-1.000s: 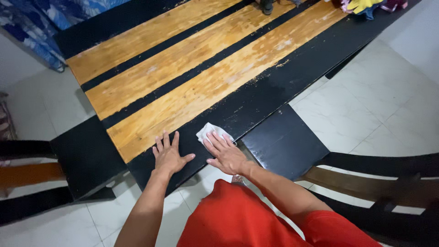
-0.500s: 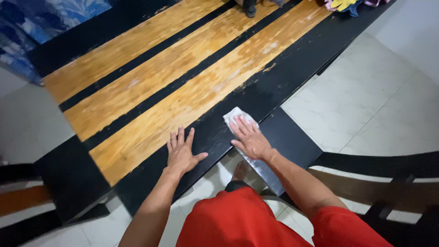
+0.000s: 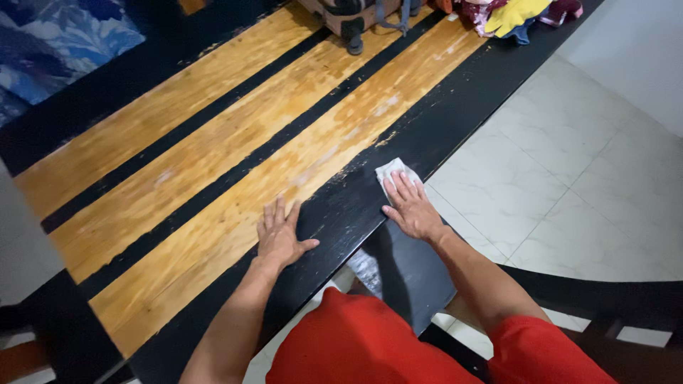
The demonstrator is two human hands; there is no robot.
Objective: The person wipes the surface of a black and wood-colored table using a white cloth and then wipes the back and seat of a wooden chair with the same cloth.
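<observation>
A long wooden table [image 3: 213, 163] with black borders and black stripes runs from lower left to upper right. My right hand [image 3: 413, 206] lies flat on a small white cloth [image 3: 390, 171], pressing it onto the table's black near border. My left hand [image 3: 281, 235] rests flat with fingers spread on the table, at the seam between the black border and the light wood, a little to the left of the right hand.
A dark chair seat [image 3: 405, 274] sits under the table edge below my right arm, with its backrest [image 3: 612, 306] at lower right. A bag [image 3: 352, 14] and a heap of coloured cloths [image 3: 516, 14] lie at the table's far end. White tiled floor [image 3: 569, 178] lies to the right.
My right hand has slid the white cloth along the black border toward the table's far end. The left hand stayed flat on the table. The view shifted along the table.
</observation>
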